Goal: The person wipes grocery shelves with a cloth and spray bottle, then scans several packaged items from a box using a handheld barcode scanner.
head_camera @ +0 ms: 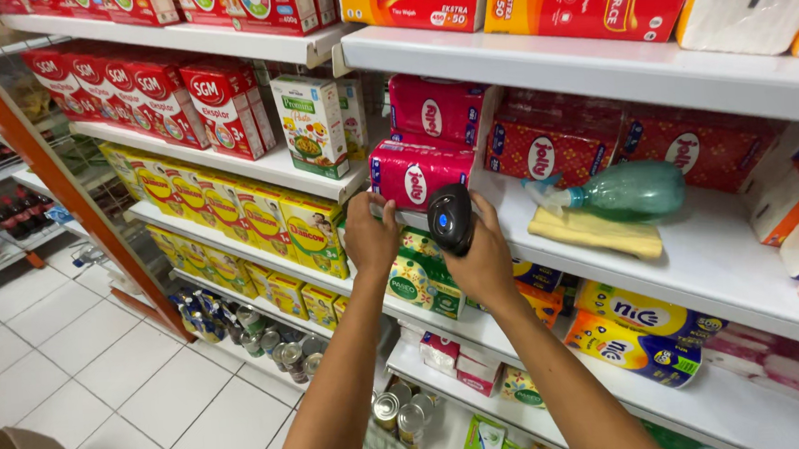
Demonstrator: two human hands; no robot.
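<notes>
the right hand (487,263) is gripping a black handheld scanner (451,218), fingers wrapped closed around its handle, with the scanner's head tipped toward the front of the white shelf (702,260). the left hand (370,236) is reaching up beside it, fingers curled onto the lower edge of a pink soft pack of tissues (419,174) that is lying at the shelf's front corner; it is touching the pack rather than lifting it, and how firmly it is pinching i cannot tell. more pink and red packs (554,148) are stacked behind and to the side on the same shelf. further along that shelf a green plastic bottle (627,192) is lying on its side on a folded yellow cloth (597,232), well apart from both hands.

judging from this, the step in hand is the scanning of the pink pack or of the shelf edge just under it: the scanner is sitting just beside the pack, almost touching the left hand. the next move is probably calling for the left hand to be steadying or turning the pack so its code is facing the scanner's window, while the right hand is holding the aim still.
</notes>
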